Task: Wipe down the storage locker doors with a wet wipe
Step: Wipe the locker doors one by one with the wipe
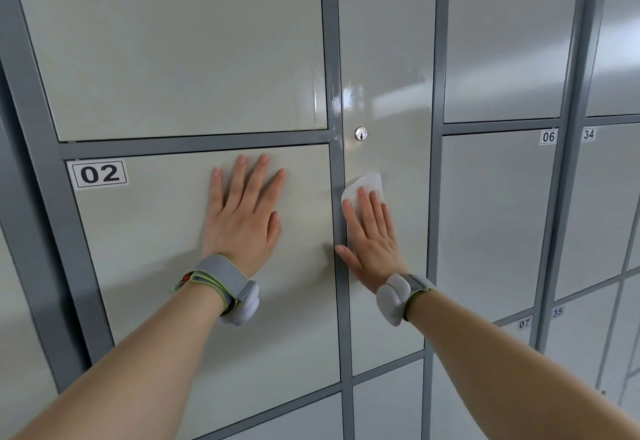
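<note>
At the far left, a white label (pixel 99 173) reading 02 sat in the top corner of a pale locker door (pixel 156 249). The left hand (pixel 242 211) lay flat on that door, just right of its middle, fingers straight and spread, pointing up, holding nothing. A grey wristband (pixel 225 284) with a rounded pale pod wrapped the wrist below it.

Next came a grey frame post (pixel 334 93) running top to bottom, and beyond it a tall narrow door (pixel 388 59). A small round silver lock (pixel 361 133) sat near this door's left edge, and above it the paint showed glossy streaks (it looked damp to me, though I could not swear to it).

Below the lock, the white wet wipe (pixel 367 185) was spread against the narrow door, close to the post. The right hand (pixel 372 242) pressed it there with flat, straight fingers laid together. The wipe's upper part stuck out past the fingertips, and the thumb reached sideways over the post. The right wrist carried a matching band (pixel 398 296).

Further right stood more pale doors in grey framing, with small labels reading 06 (pixel 548 136) and 34 (pixel 588 134), and lower down 07 (pixel 524 323) and 35 (pixel 557 312).
</note>
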`<state>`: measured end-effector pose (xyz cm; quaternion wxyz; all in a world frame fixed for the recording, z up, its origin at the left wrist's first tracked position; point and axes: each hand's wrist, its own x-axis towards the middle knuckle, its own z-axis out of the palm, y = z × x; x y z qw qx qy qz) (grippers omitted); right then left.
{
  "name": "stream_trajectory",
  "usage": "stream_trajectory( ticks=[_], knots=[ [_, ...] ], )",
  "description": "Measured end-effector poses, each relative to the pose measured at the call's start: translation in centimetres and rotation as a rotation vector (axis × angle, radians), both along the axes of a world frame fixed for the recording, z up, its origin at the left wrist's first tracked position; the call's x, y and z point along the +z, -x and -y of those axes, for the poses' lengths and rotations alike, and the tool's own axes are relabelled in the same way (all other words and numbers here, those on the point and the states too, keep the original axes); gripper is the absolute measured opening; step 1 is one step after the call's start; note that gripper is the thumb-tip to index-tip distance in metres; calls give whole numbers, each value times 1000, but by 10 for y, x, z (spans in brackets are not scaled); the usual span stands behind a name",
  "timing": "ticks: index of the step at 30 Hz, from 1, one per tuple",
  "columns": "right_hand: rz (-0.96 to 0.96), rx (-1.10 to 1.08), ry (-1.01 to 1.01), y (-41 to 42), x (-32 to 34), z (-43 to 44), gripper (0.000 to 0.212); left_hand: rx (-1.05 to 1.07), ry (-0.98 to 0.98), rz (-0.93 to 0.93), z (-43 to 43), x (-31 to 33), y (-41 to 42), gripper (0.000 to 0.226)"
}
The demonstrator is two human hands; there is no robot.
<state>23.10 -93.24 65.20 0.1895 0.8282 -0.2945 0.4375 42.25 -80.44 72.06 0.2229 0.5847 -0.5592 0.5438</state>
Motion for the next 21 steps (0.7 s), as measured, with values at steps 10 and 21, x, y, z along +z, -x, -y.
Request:
stream_trajectory(
  ticks=[10,21],
  knots=[
    [265,-95,-356,26,9,13,87,-3,-15,-4,1,-3,0,59],
    [252,61,-187,-22,32,-17,74,14,3,-13,1,-4,1,58]
  ],
)
